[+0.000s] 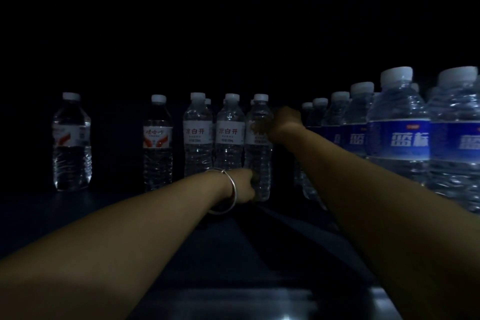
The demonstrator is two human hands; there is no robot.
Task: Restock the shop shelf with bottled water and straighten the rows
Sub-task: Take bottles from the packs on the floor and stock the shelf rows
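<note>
Deep in a dark shelf stands a clear water bottle with a white label and white cap [259, 161], rightmost of a short row. My right hand [281, 122] grips it at label height from the right. My left hand [242, 187], a metal bangle on its wrist, holds the same bottle low near its base. Two matching white-label bottles [198, 135] [230, 135] stand just left of it, with more caps behind them.
Two red-and-white-label bottles [157, 143] [71, 143] stand apart further left. A long row of blue-label bottles [397, 135] runs along the right side toward me. The dark shelf floor [233, 254] stretches between my arms; its front edge [259, 301] glints.
</note>
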